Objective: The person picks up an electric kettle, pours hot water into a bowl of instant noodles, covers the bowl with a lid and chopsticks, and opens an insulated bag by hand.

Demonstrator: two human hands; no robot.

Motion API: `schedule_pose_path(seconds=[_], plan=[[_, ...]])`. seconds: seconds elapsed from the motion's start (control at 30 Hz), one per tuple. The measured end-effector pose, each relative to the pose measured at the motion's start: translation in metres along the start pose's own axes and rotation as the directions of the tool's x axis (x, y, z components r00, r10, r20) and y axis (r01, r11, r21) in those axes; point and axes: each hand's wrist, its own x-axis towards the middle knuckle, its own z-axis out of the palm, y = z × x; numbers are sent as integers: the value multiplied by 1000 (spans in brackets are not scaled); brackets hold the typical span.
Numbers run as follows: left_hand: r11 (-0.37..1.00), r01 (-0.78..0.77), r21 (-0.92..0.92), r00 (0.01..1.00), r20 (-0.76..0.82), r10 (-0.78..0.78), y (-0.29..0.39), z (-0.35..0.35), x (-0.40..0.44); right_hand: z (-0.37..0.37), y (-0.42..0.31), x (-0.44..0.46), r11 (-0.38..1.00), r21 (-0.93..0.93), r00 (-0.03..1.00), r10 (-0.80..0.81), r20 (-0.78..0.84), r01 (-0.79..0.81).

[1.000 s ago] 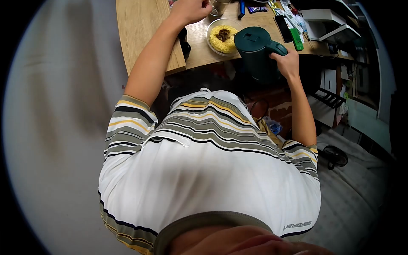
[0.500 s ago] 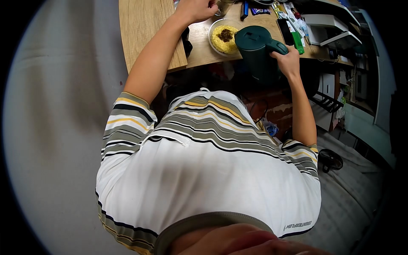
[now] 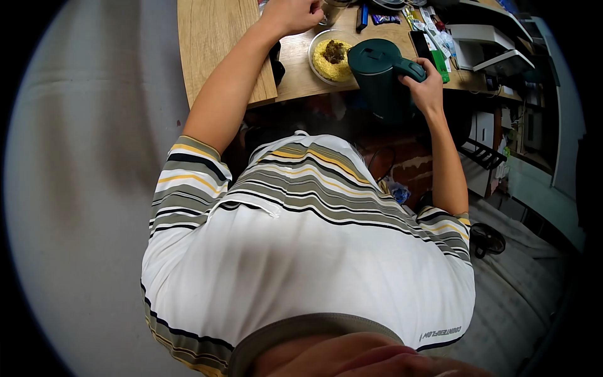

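A dark green electric kettle [image 3: 380, 78] hangs at the table's front edge, its lid closed. My right hand [image 3: 427, 88] is wrapped around its handle. Left of the kettle, a clear round bowl [image 3: 312, 69] holds a block of yellow instant noodles [image 3: 333, 70] with a dark brown clump [image 3: 333, 51] on top. My left hand [image 3: 294, 14] is closed at the top of the view, right beside a glass cup [image 3: 333, 10]. Whether its fingers grip the cup or something else is hidden.
A raised wooden board [image 3: 220, 50] covers the table's left part. Behind the bowl lie a blue box [image 3: 362, 17] and a purple wrapper [image 3: 385, 19]. To the kettle's right are a black phone-like slab [image 3: 419, 44], a green item [image 3: 438, 66] and a white stand [image 3: 480, 44].
Very little differs. The view has shifted slightly, and both hands, the kettle and the bowl keep nearly the same places.
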Motion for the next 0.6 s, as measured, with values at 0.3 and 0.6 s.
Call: schedule_pose_path(seconds=[0.3, 0.6], plan=[[1000, 20, -13, 1000, 9, -19, 1, 0, -1, 0, 7, -1, 1000, -2, 1000, -12, -12, 12], [999, 37, -5, 999, 41, -36, 2, -2, 1, -2, 1, -8, 1000, 15, 1000, -9, 22, 8]])
